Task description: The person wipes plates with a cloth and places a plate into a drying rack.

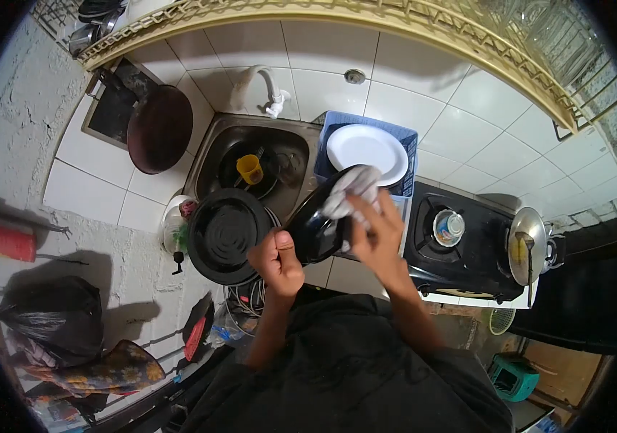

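Black dish [312, 232] tilts between left grip [278, 264] and right grip [376, 232].

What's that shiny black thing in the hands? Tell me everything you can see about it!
The shiny black thing looks smooth and hard, with curved edges and bright glints, but I can't tell whether it's metal or plastic. It's steeply tilted, held up between the sink and the stove. The left hand grips its lower left end, while the right hand presses a pale cloth against its upper part. The hands and cloth hide some of it.
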A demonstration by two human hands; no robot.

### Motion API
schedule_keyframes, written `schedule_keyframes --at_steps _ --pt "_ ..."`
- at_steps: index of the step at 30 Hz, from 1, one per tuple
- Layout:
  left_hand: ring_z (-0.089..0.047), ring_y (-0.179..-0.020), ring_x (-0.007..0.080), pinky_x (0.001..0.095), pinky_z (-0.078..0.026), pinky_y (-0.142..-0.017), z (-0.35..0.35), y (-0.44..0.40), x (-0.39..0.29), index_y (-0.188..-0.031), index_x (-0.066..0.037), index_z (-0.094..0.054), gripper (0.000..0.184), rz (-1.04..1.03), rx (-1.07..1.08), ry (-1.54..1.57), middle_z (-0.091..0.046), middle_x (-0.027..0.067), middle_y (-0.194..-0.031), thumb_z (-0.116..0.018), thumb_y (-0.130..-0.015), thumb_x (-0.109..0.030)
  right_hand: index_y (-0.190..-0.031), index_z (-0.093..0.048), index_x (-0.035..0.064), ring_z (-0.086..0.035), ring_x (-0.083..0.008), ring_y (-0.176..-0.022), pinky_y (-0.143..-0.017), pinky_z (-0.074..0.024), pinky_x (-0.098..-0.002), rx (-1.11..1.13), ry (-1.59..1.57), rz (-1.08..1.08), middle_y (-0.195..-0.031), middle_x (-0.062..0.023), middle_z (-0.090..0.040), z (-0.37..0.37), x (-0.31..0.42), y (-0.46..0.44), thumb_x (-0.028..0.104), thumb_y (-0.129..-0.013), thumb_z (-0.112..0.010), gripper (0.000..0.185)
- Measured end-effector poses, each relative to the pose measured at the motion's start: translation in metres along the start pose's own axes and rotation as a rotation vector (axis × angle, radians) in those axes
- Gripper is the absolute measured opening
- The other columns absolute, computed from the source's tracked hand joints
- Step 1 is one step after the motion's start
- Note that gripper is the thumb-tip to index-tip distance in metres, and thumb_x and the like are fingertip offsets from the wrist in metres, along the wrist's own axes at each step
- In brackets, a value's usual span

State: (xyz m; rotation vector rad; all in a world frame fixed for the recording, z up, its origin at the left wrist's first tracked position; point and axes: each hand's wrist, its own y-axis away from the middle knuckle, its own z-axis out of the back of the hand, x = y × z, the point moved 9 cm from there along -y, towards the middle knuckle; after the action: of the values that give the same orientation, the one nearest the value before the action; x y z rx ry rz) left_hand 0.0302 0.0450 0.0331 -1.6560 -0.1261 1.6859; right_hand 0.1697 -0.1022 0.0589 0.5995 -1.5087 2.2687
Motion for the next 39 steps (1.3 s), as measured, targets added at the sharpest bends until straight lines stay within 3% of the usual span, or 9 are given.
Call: schedule_keyframes --at_steps 3,7,12,16,22,27,32,36,39 --pt "-0.023 -0.058 0.0078 0.0333 -0.016 -0.051 0.001 -0.003 -0.002 -0.067 -0.002 -0.035 0.047 -0.005 0.013 -0.028 -0.025 -0.0006 -0.06 -0.053 -0.105 -0.022 -0.111 -0.075 0.006 -0.058 -0.0283 -0.072 -0.064 -0.049 -0.0359 0.105 0.025 0.102 -0.088 -0.016 -0.056 -0.002 0.014 -0.002 -0.008 -0.071 -0.06 0.045" --pt "-0.023 -0.057 0.0084 0.034 -0.015 -0.05 0.002 0.0 0.0 -0.067 -0.002 -0.035 0.047 -0.009 -0.004 -0.049 -0.026 0.0008 -0.059 -0.053 -0.105 -0.022 -0.111 -0.076 0.0076 -0.057 -0.0257 -0.072 -0.063 -0.049 -0.0353 0.034 -0.026 -0.274 -0.087 -0.0134 -0.056 0.003 -0.054 -0.002 -0.007 -0.068 -0.061 0.047" --pt "-0.023 -0.056 0.0089 0.0342 -0.015 -0.05 0.0 -0.002 0.001 -0.066 -0.002 -0.036 0.046 -0.008 -0.024 -0.072 -0.025 0.002 -0.059 -0.053 -0.105 -0.021 -0.111 -0.076 0.0075 -0.063 -0.0285 -0.075 -0.063 -0.0511 -0.0349 0.165 -0.074 0.055 -0.088 -0.0144 -0.059 -0.006 0.009 -0.008 -0.007 -0.07 -0.06 0.047" --pt "-0.023 -0.056 0.009 0.0343 -0.015 -0.05 -0.004 -0.001 0.0 -0.066 -0.003 -0.036 0.044 0.016 0.0 -0.034 -0.025 0.002 -0.059 -0.054 -0.104 -0.019 -0.111 -0.075 0.0062 -0.062 -0.031 -0.074 -0.064 -0.0496 -0.0357 -0.026 -0.039 -0.303 -0.09 -0.0166 -0.06 0.006 -0.063 -0.008 -0.008 -0.073 -0.056 0.046" --pt "-0.024 -0.057 0.008 0.0338 -0.015 -0.05 -0.008 -0.007 -0.001 -0.067 -0.003 -0.036 0.043 -0.011 -0.043 -0.056 -0.025 0.0017 -0.06 -0.053 -0.104 -0.018 -0.11 -0.077 0.0081 -0.058 -0.0281 -0.071 -0.063 -0.0493 -0.0376 0.143 -0.088 0.058 -0.091 -0.0139 -0.057 -0.006 0.005 -0.027 -0.007 -0.067 -0.059 0.049" --pt "-0.025 -0.056 0.0085 0.0337 -0.016 -0.05 -0.013 -0.009 -0.005 -0.068 -0.003 -0.035 0.042 0.007 0.024 -0.031 -0.026 0.0018 -0.059 -0.053 -0.104 -0.016 -0.111 -0.077 0.0093 -0.06 -0.0278 -0.074 -0.062 -0.0499 -0.0387 -0.08 -0.035 -0.4 -0.089 -0.012 -0.057 0.003 -0.067 -0.028 -0.006 -0.068 -0.06 0.049" --pt "-0.025 -0.058 0.008 0.0332 -0.017 -0.051 -0.012 -0.011 0.005 -0.068 -0.002 -0.036 0.043 0.052 0.024 -0.016 -0.026 0.0017 -0.059 -0.053 -0.105 -0.017 -0.115 -0.075 0.0074 -0.061 -0.0331 -0.076 -0.068 -0.0529 -0.0378 0.156 -0.047 0.051 -0.088 -0.0167 -0.059 -0.013 0.006 -0.027 -0.006 -0.071 -0.061 0.048" --pt "-0.024 -0.059 0.0076 0.033 -0.016 -0.051 -0.012 -0.011 0.005 -0.067 -0.003 -0.035 0.043 0.054 0.031 -0.021 -0.025 0.0003 -0.06 -0.053 -0.104 -0.016 -0.113 -0.075 0.006 -0.058 -0.0311 -0.071 -0.062 -0.05 -0.0362 -0.096 -0.008 -0.355 -0.086 -0.0157 -0.058 -0.006 -0.058 -0.024 -0.008 -0.073 -0.06 0.045" --pt "-0.024 -0.06 0.0072 0.0325 -0.016 -0.052 -0.01 -0.012 0.01 -0.067 -0.003 -0.034 0.044 0.052 0.009 -0.012 -0.026 -0.0014 -0.061 -0.053 -0.104 -0.016 -0.112 -0.075 0.0049 -0.06 -0.0302 -0.073 -0.065 -0.051 -0.0347 0.031 -0.069 -0.099 -0.086 -0.0168 -0.057 -0.014 -0.018 -0.023 -0.008 -0.075 -0.06 0.042"
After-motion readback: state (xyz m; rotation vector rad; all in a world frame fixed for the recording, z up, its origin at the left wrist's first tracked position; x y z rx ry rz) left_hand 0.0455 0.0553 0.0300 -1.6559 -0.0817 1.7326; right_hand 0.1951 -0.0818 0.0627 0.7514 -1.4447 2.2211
